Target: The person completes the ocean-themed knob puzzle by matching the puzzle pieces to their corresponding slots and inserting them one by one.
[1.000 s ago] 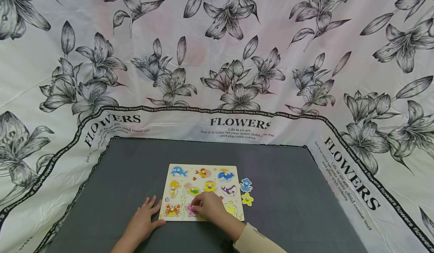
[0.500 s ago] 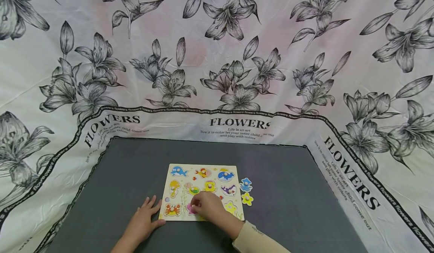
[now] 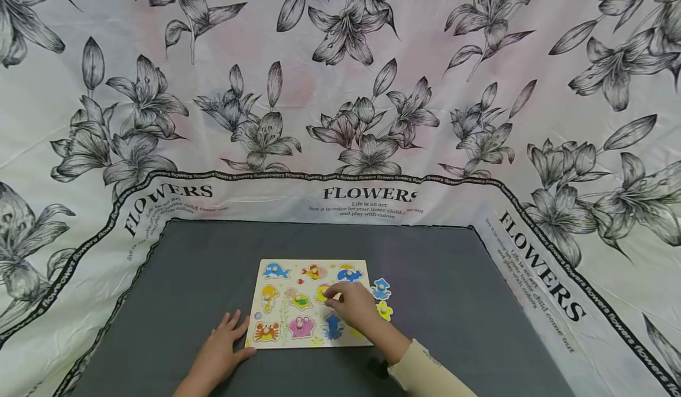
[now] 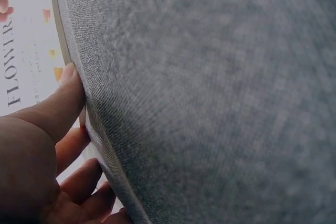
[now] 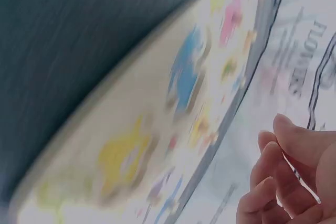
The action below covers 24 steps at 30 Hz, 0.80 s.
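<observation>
A cream peg puzzle board point(image 3: 284, 344) with sea-animal shapes lies on the dark table. My right hand point(image 3: 351, 306) hovers over its right half, thumb and fingers loosely bent near each other. In the right wrist view nothing shows between those fingertips point(image 5: 268, 148). A pink peg piece point(image 3: 301, 327) lies in the bottom row, right of the red crab point(image 3: 266, 331). Beside it is a blue squid shape point(image 3: 333, 326). My left hand point(image 3: 220, 345) rests at the board's left edge, fingers spread; in the left wrist view its thumb point(image 4: 68, 85) lies along that edge.
Right of the board lie a loose blue piece point(image 3: 380, 289) and a yellow star piece point(image 3: 384, 311), the star partly behind my right hand. A white flower-printed cloth point(image 3: 266, 199) rises behind and beside the dark table point(image 3: 202, 267).
My right hand has let go of the pink piece and moved right and up over the board, uncovering the blue squid shape. My left hand stays put. The head view has shifted slightly.
</observation>
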### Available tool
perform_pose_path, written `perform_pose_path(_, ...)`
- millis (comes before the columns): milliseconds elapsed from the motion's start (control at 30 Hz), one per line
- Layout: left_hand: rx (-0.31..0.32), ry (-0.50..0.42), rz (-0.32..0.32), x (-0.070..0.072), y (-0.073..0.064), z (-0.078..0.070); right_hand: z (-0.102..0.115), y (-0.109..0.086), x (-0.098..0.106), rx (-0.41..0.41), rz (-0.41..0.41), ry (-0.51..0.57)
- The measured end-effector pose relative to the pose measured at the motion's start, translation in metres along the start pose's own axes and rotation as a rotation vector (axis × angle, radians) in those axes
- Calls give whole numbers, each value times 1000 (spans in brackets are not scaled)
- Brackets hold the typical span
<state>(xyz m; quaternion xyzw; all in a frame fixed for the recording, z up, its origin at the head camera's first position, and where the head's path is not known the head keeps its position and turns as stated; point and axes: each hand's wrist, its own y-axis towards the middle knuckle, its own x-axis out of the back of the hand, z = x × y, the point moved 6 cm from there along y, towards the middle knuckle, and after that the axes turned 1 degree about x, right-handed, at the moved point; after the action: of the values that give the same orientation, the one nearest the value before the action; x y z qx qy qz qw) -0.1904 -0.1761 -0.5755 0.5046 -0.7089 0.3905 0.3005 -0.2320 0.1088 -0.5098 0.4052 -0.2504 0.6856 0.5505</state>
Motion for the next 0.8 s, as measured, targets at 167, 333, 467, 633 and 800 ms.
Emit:
perform_pose_path(167,3,13,7,-1,1,-1,-27,-2,28,-61,-90,20)
perform_pose_path(333,17,21,10,-3,2,0,-54,-5,51,-128,-178,-10)
perform_pose_path(467,20,17,15,-5,1,1,-80,-6,59,-190,-188,-34)
perform_pose_path(633,23,9,13,-7,-1,2,-108,-6,59,-268,-113,-83)
perform_pose_path(800,16,6,5,-4,-2,0,-124,-7,58,-324,-143,-111)
